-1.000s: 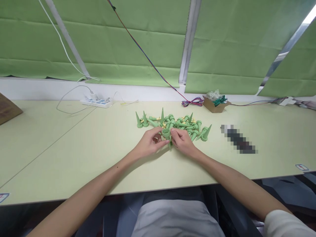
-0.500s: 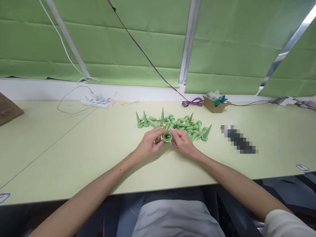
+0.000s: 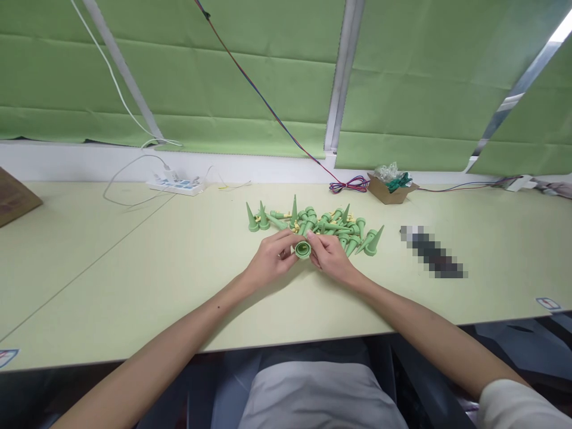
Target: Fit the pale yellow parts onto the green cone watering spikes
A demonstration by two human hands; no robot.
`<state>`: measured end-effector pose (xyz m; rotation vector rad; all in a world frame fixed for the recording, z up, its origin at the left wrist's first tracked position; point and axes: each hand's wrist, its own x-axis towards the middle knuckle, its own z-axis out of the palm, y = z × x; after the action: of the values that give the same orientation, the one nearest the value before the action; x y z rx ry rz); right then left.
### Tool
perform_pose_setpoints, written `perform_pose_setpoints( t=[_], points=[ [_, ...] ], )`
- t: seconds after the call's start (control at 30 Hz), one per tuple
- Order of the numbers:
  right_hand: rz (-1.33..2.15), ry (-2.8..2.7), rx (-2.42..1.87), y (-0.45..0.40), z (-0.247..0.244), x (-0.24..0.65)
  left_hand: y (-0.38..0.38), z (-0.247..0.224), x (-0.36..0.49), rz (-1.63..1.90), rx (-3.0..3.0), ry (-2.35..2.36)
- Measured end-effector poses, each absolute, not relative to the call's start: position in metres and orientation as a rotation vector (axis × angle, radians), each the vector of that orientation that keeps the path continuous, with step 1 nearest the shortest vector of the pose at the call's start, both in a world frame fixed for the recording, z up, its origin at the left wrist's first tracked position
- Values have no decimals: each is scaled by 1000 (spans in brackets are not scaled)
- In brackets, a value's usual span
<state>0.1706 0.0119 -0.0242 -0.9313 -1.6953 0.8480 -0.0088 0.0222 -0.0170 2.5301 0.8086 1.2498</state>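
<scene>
A green plastic cone piece (image 3: 302, 249) is between my two hands, its round open end facing me. My left hand (image 3: 273, 257) grips it from the left, and my right hand (image 3: 329, 255) holds its right side with thumb and fingers pinched together. Just behind my hands lies a loose pile of similar green cones (image 3: 330, 226) with small yellow parts among them. Some cones stand upright on their caps, such as one (image 3: 251, 218) at the pile's left end; others lie on their sides.
A small cardboard box (image 3: 386, 192) with clear and green plastic stands at the back. Left of it are coiled wires (image 3: 349, 185) and a white power strip (image 3: 176, 186). A pixelated dark object (image 3: 433, 253) lies right; a brown board (image 3: 16, 198) is far left.
The open end of the held cone has turned and tilted slightly between my fingers. Both hands are in nearly the same place.
</scene>
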Motion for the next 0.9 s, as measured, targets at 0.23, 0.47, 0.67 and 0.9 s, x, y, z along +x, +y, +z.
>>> perform_pose_setpoints(
  t=[0.23,0.47,0.67,0.9],
  points=[
    [842,-1662,-886,12,-29,169,16,-10,-4,1077,2199,961],
    [801,-1619,-847,11,-30,171,19,-6,-4,840,1793,944],
    [761,-1629,-848,11,-30,171,21,-8,0,679,1487,821],
    [722,-1663,-855,8,-28,172,21,-7,-1,680,1174,602]
  ],
)
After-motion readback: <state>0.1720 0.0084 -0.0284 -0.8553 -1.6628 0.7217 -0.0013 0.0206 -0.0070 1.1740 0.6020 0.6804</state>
